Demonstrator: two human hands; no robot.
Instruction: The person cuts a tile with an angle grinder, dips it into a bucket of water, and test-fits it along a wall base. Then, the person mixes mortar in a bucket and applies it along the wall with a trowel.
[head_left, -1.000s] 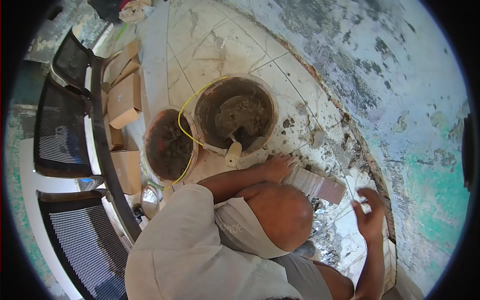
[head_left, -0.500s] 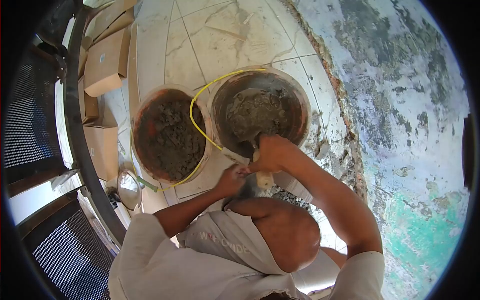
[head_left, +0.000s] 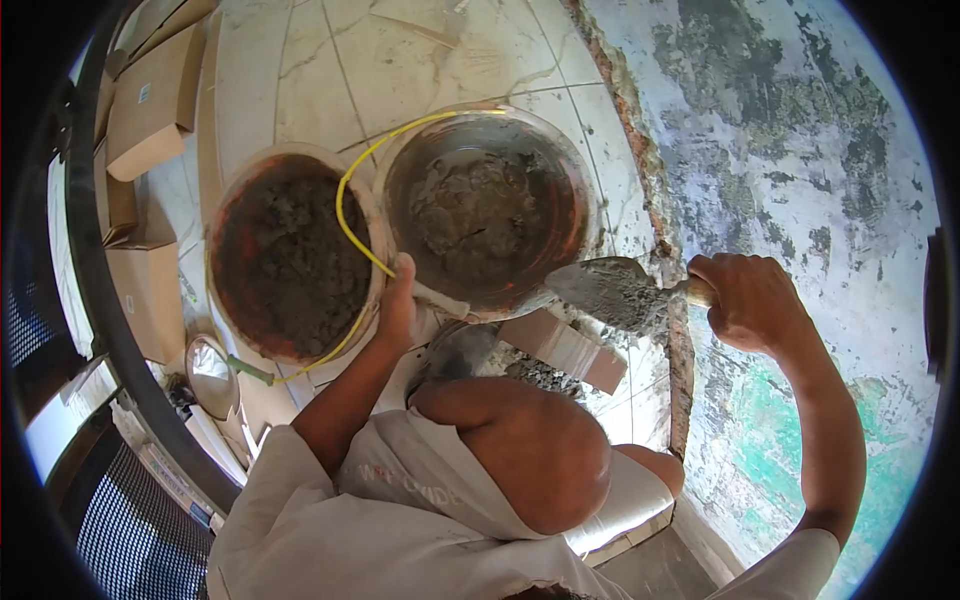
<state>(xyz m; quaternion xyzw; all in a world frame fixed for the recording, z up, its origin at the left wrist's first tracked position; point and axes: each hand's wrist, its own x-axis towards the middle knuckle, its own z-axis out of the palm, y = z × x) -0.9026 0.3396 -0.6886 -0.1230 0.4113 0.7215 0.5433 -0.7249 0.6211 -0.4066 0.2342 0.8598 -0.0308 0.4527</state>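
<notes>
My right hand (head_left: 750,300) is closed around the wooden handle of a trowel (head_left: 620,295), out to the right beside the wall. Wet grey mortar covers the trowel's blade, and its tip reaches the near rim of the right bucket (head_left: 592,215). That bucket holds wet, smooth mortar (head_left: 475,205). My left hand (head_left: 398,308) grips the near right rim of the left bucket (head_left: 225,190), close to the yellow wire handle (head_left: 345,205); some of its fingers are hidden. Thicker, lumpy mortar (head_left: 310,260) lies in the left bucket.
Cardboard boxes (head_left: 155,100) stand along the left beside a dark metal frame (head_left: 110,265). A peeling painted wall (head_left: 780,180) rises at right, with a broken edge at the tiled floor (head_left: 310,80). A piece of cardboard (head_left: 565,350) and rubble lie near my knee.
My right hand has drawn the trowel out of the right bucket and swung it right, loaded with mortar. My left hand has moved up and left from beside the trowel to the left bucket's rim.
</notes>
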